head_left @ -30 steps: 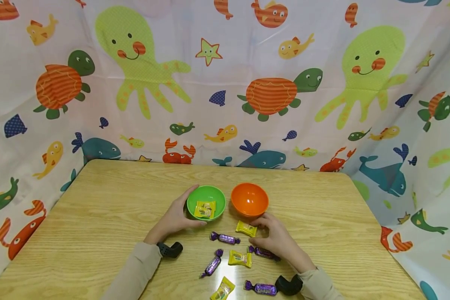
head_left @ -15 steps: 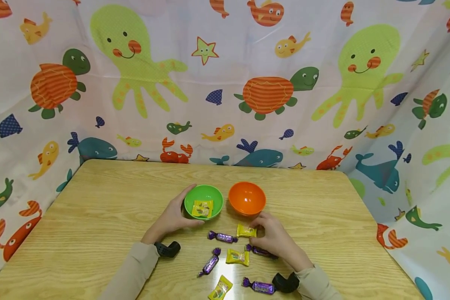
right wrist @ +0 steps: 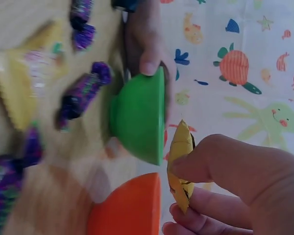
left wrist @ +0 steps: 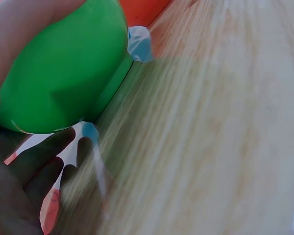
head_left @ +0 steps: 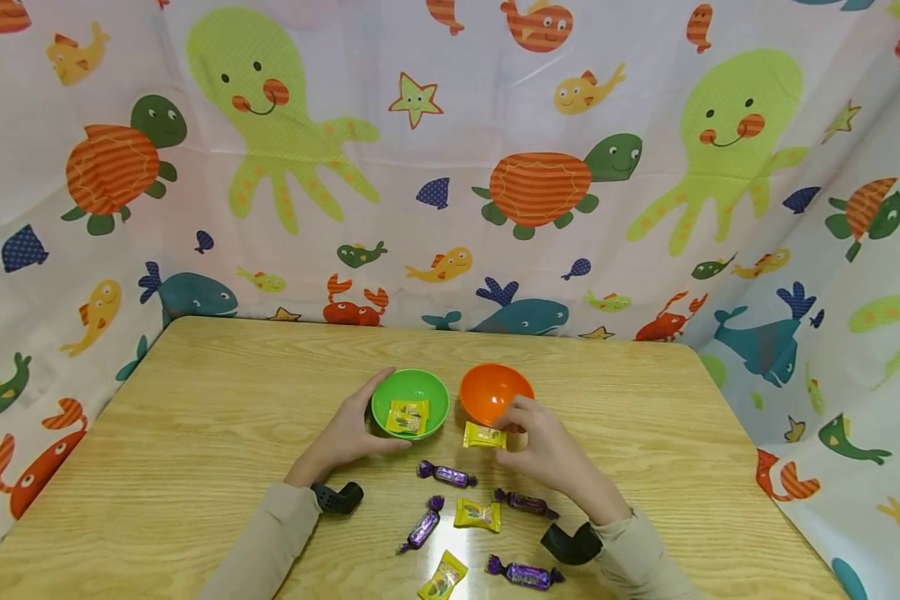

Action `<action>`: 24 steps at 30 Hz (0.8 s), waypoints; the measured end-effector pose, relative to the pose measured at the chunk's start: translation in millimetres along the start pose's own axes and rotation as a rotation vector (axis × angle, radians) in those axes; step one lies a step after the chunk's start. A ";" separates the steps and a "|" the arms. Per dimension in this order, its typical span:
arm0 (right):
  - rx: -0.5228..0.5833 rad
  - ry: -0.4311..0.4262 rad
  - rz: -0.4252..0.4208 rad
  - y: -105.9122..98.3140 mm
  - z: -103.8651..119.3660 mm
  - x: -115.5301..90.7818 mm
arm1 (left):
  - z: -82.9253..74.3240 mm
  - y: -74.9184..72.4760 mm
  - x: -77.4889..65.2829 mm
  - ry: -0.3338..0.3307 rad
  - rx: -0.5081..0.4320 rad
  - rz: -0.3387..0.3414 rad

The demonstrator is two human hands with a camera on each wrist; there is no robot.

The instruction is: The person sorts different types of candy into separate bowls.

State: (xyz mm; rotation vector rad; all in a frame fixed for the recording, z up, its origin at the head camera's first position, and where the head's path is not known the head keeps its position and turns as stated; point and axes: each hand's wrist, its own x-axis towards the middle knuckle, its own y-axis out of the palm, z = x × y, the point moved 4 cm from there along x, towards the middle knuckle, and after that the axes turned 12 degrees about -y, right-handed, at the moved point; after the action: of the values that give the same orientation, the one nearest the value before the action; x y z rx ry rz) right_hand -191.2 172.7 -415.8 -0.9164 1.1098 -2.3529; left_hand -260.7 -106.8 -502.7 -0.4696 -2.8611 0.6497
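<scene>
My left hand (head_left: 345,437) holds the green bowl (head_left: 412,382) from its left side, thumb at the near rim and fingers around the back. Yellow-wrapped candies (head_left: 408,418) lie inside that bowl. Between thumb and fingers my right hand (head_left: 546,457) pinches another yellow-wrapped candy (head_left: 482,435), raised off the table. In the right wrist view this candy (right wrist: 180,164) is above the level of both bowl rims. The orange bowl (head_left: 491,385) stands just right of the green one, its near right rim partly covered by the right fingers.
Several purple-wrapped candies (head_left: 448,475) are scattered on the wooden table (head_left: 232,400) in front of the bowls. Two yellow-wrapped candies (head_left: 477,515) lie among them. A curtain with sea animals (head_left: 450,275) hangs behind the table. Each wrist carries a black camera mount (head_left: 572,544).
My right hand has picked up the yellow candy from the table and raised it toward the bowls, up to the orange bowl's near edge. The left hand stays on the green bowl.
</scene>
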 end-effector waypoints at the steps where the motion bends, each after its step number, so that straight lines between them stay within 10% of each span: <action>1: -0.003 -0.009 -0.006 -0.6 -0.1 4.9 | -0.1 0.0 0.2 0.001 0.002 0.000; 24: -0.072 -0.114 0.146 48.3 -0.1 108.0 | -16.0 -1.8 -4.2 -0.033 -0.011 0.032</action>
State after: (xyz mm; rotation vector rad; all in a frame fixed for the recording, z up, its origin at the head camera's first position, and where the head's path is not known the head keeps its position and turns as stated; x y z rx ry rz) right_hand -265.5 80.7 -411.0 -0.9482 1.1801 -2.1297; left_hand -253.5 -103.5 -488.1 -0.5126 -2.8949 0.6531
